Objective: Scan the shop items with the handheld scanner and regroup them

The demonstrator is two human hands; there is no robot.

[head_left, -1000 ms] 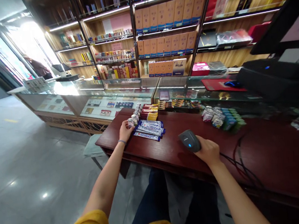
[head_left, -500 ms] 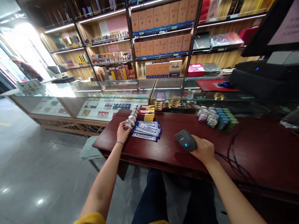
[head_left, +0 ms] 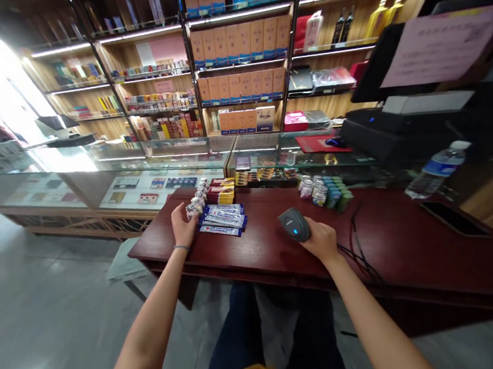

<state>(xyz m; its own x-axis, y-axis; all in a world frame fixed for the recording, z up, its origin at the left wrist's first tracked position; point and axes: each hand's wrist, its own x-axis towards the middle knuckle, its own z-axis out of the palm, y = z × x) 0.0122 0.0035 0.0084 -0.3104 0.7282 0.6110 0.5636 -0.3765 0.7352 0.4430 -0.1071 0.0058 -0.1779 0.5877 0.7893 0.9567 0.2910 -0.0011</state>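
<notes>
My left hand (head_left: 183,226) is at the left end of the table, its thumb and fingers apart around the nearest small silvery can (head_left: 192,211) of a row. Whether they touch the can is hard to make out. Just right of that hand lies a stack of blue-and-white long packets (head_left: 221,219), with red and yellow packets (head_left: 221,191) behind it. My right hand (head_left: 320,238) grips a dark barcode scanner (head_left: 295,225) above the table, a blue light showing on it. Part of the scanner's handle is hidden by my fingers.
More small cans (head_left: 313,189) and green packets (head_left: 336,192) stand on the dark red table (head_left: 258,254). A cable (head_left: 359,249), phone (head_left: 453,218) and water bottle (head_left: 439,170) are at right. Behind runs a glass counter (head_left: 168,157); a stool (head_left: 125,260) is at left.
The view has turned to the right, bringing the bottle and phone into fuller sight. My left hand's fingers look slightly wider around the can. My right hand still holds the scanner.
</notes>
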